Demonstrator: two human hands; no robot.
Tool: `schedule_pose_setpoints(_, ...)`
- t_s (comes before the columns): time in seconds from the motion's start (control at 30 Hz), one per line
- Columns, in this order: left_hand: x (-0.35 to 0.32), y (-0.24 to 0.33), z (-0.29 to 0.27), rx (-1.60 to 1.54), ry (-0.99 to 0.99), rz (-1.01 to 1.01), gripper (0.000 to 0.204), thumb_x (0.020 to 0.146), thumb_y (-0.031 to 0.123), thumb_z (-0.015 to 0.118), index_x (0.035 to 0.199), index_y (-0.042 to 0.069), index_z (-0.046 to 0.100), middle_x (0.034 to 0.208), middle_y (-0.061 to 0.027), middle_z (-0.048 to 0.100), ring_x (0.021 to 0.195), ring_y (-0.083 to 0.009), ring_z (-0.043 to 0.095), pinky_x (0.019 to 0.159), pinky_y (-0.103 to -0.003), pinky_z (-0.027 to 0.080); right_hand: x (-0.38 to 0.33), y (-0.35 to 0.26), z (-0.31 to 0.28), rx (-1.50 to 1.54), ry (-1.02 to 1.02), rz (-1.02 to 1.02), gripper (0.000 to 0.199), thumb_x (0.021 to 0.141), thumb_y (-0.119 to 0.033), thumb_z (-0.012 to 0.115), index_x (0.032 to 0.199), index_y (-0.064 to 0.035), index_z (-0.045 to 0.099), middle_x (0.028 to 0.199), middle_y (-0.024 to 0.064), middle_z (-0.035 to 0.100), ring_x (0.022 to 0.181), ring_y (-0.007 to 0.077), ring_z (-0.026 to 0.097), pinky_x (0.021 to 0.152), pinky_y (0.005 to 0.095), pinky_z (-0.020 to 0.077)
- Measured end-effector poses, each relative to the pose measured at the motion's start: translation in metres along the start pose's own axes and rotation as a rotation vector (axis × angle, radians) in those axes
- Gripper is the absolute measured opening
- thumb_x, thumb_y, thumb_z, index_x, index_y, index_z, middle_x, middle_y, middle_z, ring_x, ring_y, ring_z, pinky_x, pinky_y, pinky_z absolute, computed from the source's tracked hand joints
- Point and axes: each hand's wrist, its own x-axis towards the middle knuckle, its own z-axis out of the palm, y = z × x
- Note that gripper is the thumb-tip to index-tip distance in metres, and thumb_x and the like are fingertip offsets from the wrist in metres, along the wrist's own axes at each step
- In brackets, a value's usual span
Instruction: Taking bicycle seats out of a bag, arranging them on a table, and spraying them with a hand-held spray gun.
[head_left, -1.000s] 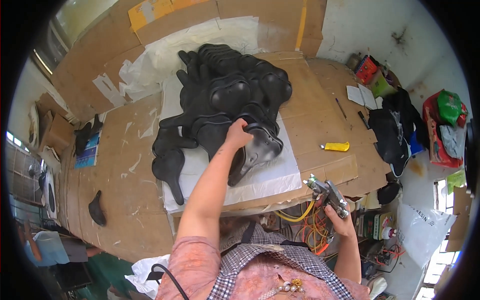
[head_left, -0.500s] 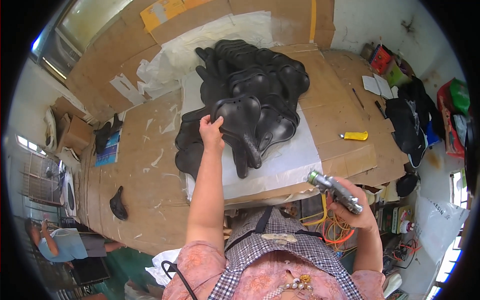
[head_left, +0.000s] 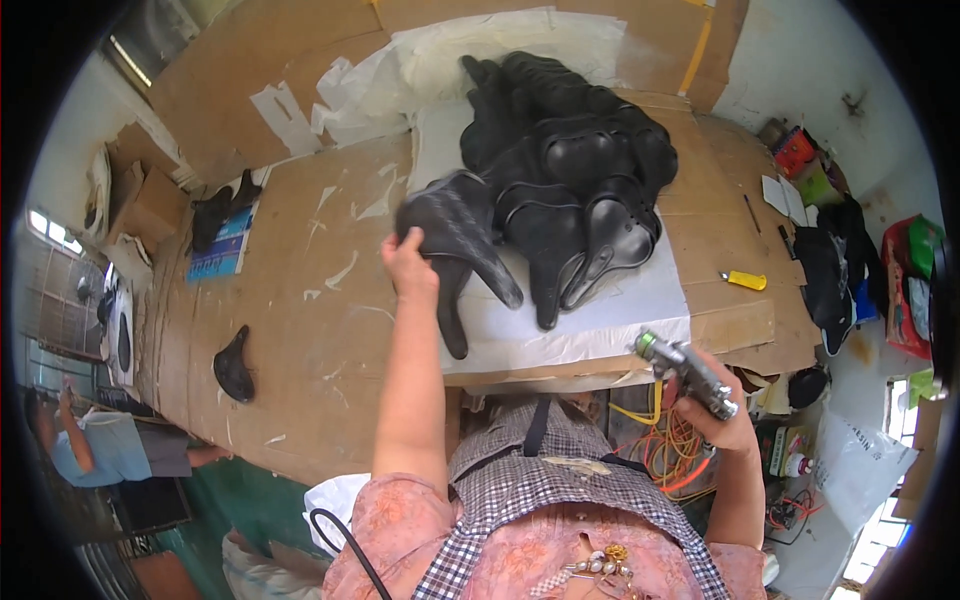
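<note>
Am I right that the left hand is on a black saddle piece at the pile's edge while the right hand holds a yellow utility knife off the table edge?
Not quite. The head view shows the right hand holding a metal spray gun; the yellow utility knife lies on the cardboard table. The left hand does grip a black saddle piece at the pile's edge.

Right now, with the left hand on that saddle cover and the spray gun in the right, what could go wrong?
1. The left hand pinches one black saddle cover at its edge, and it overlaps the pile of covers; pulling may drag its neighbours along.
2. The spray gun in the right hand hangs beyond the table edge, above loose cables; a snag seems possible.
</note>
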Motion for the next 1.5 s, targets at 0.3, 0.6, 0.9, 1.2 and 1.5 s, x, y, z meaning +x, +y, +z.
schedule_pose_setpoints(0.3,0.122,-0.019,-0.197,0.547,0.183,-0.39,0.036,0.077,0.035,0.068,0.106,0.016,0.057,0.096,-0.0005,0.054,0.078,-0.0175,0.047,0.067,-0.035,0.04,0.036,-0.009,0.066,0.065,-0.122,0.058,0.055,0.084,-0.011,0.064,0.132,-0.0016,0.038,0.095,0.0058,0.06,0.086,0.0139,0.057,0.076,0.0283,0.0461)
schedule_pose_setpoints(0.6,0.098,-0.029,-0.148,0.401,-0.153,-0.485,0.029,0.078,-0.001,0.061,0.107,0.002,0.053,0.098,-0.0069,0.062,0.093,-0.0185,0.059,0.081,-0.039,0.046,0.052,-0.026,0.096,-0.001,-0.078,0.08,0.056,0.08,-0.003,0.063,0.132,-0.0027,0.04,0.095,0.0075,0.059,0.084,0.0149,0.057,0.075,0.0287,0.0468)
schedule_pose_setpoints(0.9,0.067,0.025,-0.109,-0.016,-0.161,-0.087,0.022,0.081,-0.002,0.06,0.099,0.004,0.05,0.092,-0.0088,0.06,0.08,-0.0189,0.061,0.07,-0.037,0.055,0.035,-0.03,0.068,-0.09,-0.177,0.09,0.057,0.076,0.002,0.066,0.128,-0.0019,0.044,0.085,0.0034,0.061,0.075,0.0123,0.056,0.071,0.0272,0.0462)
schedule_pose_setpoints(1.2,0.038,-0.001,-0.119,0.04,-0.189,-0.122,0.026,0.079,-0.004,0.06,0.102,0.002,0.049,0.096,-0.0088,0.06,0.082,-0.0186,0.061,0.072,-0.034,0.054,0.03,-0.034,0.061,0.126,-0.015,-0.081,0.055,0.08,-0.004,0.065,0.129,-0.0011,0.042,0.086,0.0063,0.061,0.077,0.013,0.058,0.072,0.0262,0.0472)
schedule_pose_setpoints(1.5,0.108,-0.017,-0.161,-0.475,0.246,-0.221,0.031,0.085,0.019,0.059,0.109,0.002,0.047,0.101,-0.0118,0.054,0.082,-0.0235,0.056,0.069,-0.037,0.052,0.036,-0.014,0.051,-0.012,-0.023,0.025,0.053,0.081,-0.003,0.063,0.13,-0.002,0.041,0.092,0.0062,0.06,0.084,0.0132,0.057,0.078,0.0276,0.0463)
